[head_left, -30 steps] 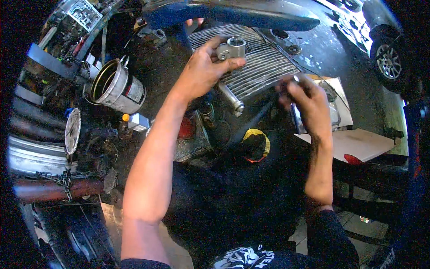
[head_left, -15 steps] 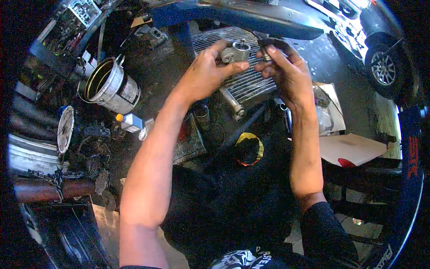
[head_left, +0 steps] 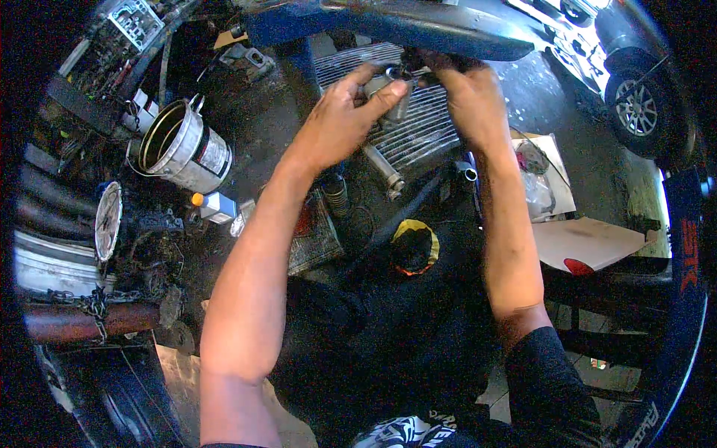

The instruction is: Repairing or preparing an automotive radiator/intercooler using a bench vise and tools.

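My left hand (head_left: pixel 336 123) grips a grey metal housing (head_left: pixel 396 110) with a round bore at its top, thumb across its front. My right hand (head_left: pixel 478 104) has its fingers closed at the top of that housing, around a small dark piece too blurred to name. Both hands are raised over a finned metal radiator (head_left: pixel 418 138), which has a cylindrical tank at its lower end. A dark bar (head_left: pixel 381 26) crosses just beyond my hands.
A metal bucket (head_left: pixel 183 153), a white bottle with yellow cap (head_left: pixel 218 207) and chains (head_left: pixel 97 306) are at left. A round yellow-rimmed item (head_left: pixel 415 246) lies below my hands. Cardboard (head_left: pixel 590 243) and a car wheel (head_left: pixel 636 108) are at right.
My right hand has moved up and leftward from beside the housing to its top, now meeting it. My left hand still holds the housing, in nearly the same place.
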Demonstrator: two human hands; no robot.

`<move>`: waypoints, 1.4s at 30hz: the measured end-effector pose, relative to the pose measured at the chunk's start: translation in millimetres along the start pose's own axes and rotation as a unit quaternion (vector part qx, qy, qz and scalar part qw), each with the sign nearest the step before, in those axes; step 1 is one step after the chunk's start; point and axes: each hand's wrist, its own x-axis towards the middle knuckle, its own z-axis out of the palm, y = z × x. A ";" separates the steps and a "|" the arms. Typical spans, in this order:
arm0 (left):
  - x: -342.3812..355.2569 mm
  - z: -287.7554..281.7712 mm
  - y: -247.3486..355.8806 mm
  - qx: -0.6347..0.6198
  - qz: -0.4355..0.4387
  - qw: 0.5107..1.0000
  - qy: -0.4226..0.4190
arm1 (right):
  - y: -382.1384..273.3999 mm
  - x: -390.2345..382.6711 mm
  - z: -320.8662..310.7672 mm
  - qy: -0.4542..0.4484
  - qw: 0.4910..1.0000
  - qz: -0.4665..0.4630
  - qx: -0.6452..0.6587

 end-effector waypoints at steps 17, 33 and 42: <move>2.7 4.2 -14.4 -0.025 0.007 1.000 -0.014 | -5.6 -3.5 25.4 0.009 0.998 -0.001 0.057; 4.8 0.8 -34.7 0.034 0.045 0.998 0.003 | -8.6 -0.3 24.8 -0.002 0.997 -0.030 -0.074; 15.1 -7.9 -26.1 0.090 0.119 0.988 -0.047 | -21.7 2.4 15.3 0.004 0.963 0.241 0.122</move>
